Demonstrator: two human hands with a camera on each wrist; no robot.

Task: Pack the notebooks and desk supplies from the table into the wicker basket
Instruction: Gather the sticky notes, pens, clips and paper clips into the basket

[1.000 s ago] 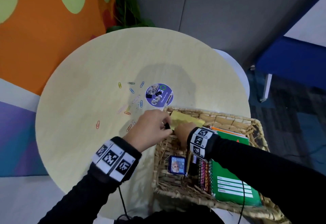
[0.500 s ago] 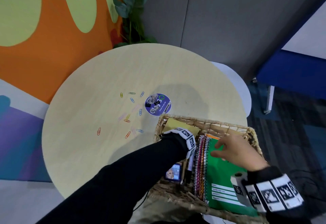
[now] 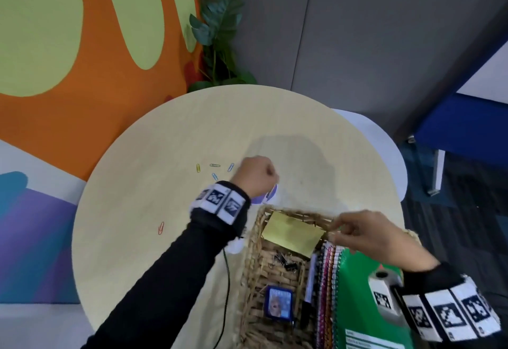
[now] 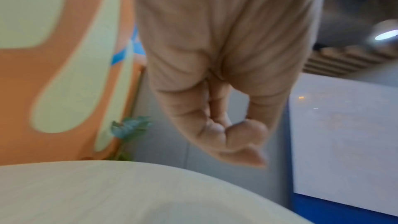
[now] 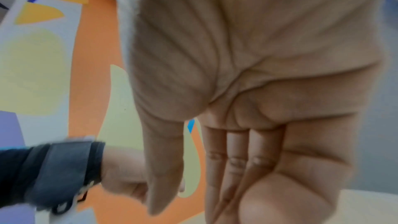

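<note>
The wicker basket (image 3: 255, 241) stands at the table's near right edge. Inside lie a yellow sticky pad (image 3: 291, 234), black binder clips (image 3: 286, 259), a blue card box (image 3: 277, 304), a marker (image 3: 309, 288), spiral notebooks (image 3: 328, 293) and a green notebook (image 3: 362, 307). My left hand (image 3: 258, 175) hovers as a fist over a round purple disc (image 3: 270, 194) on the table; its curled fingers (image 4: 232, 134) hold nothing visible. My right hand (image 3: 336, 227) hangs relaxed over the basket's far rim, fingers (image 5: 237, 161) fairly straight and empty.
Coloured paper clips lie loose on the round table (image 3: 137, 197): yellow (image 3: 198, 167), green (image 3: 215, 165) and blue (image 3: 231, 167) ones near my left hand, a red one (image 3: 161, 228) farther left. A plant (image 3: 220, 32) and wall stand behind; a blue bench (image 3: 461, 123) is at right.
My left hand came out of the basket and moved up-left over the purple disc. My right hand shifted from the green notebook to the basket's far rim. The head view tilted upward.
</note>
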